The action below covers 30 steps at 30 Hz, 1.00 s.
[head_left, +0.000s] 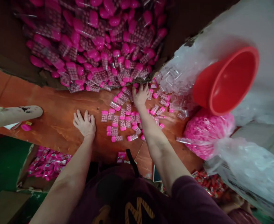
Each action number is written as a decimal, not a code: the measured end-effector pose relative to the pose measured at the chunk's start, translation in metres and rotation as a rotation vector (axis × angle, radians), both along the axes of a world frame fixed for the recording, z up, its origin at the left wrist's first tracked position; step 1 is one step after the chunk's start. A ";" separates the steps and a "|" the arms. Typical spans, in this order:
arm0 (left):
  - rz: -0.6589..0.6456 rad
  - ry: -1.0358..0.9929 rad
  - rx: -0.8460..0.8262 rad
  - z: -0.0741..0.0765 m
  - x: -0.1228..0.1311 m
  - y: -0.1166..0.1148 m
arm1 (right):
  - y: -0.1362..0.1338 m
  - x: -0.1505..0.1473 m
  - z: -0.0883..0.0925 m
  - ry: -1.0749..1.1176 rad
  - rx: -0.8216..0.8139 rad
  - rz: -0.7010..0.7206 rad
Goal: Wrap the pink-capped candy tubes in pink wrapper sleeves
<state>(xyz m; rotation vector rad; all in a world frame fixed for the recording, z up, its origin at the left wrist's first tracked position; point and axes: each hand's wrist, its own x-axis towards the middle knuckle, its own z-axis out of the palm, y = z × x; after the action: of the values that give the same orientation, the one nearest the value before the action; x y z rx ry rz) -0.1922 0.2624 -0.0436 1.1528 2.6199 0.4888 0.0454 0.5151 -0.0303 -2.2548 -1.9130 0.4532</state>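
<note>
My left hand lies flat on the orange-brown table, fingers spread, just left of a cluster of small clear packs with pink caps. My right hand reaches farther out, fingers spread over packs at the foot of a big heap of the same pink-capped packs. Neither hand grips anything that I can see.
A red plastic basin leans on clear bags of empty plastic cases at the right. Below it sits a bag of pink caps. Another person's foot in a white sock rests at the left. A box of pink packs stands below the table.
</note>
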 end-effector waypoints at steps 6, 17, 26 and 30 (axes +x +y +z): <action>-0.004 -0.012 0.011 0.001 0.001 0.001 | -0.073 -0.001 0.012 -0.035 -0.041 0.097; -0.017 -0.114 0.018 0.010 -0.003 0.003 | -0.011 -0.011 0.011 -0.063 -0.111 0.242; -0.001 -0.101 -0.015 0.015 -0.001 0.001 | -0.070 0.046 0.031 -0.091 -0.138 0.518; -0.015 -0.088 -0.008 0.014 0.001 -0.001 | -0.035 0.105 0.029 -0.197 -0.021 -0.057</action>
<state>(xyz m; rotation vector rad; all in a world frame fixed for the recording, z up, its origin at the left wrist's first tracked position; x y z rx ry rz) -0.1913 0.2617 -0.0301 1.1213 2.5347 0.5136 0.1503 0.4805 -0.0015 -2.4422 -1.9343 0.2530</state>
